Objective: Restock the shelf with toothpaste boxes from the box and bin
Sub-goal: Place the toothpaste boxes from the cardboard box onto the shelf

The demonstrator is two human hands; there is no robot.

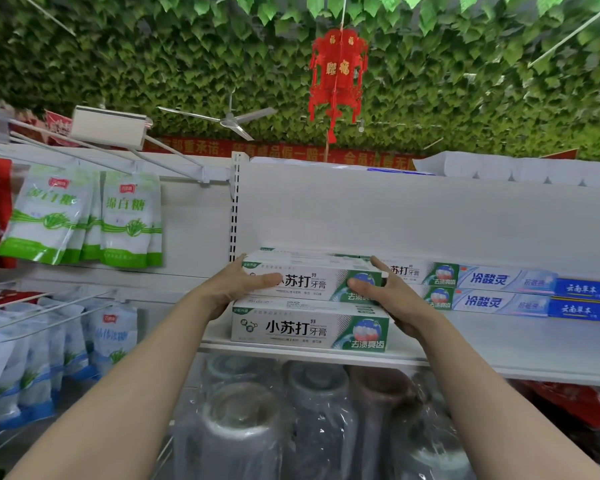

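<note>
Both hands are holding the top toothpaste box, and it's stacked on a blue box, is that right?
Not quite. In the head view both hands, left hand and right hand, hold the top toothpaste box, but it sits on another white and green toothpaste box, not blue.

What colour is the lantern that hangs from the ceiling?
The lantern is red with gold characters, seen best in the head view.

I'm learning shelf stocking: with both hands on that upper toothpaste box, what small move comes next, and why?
Probably ease the upper box back and square it on the lower box, then let go. The left hand and right hand grip its ends, and it sits skewed against the box below on the shelf.
</note>
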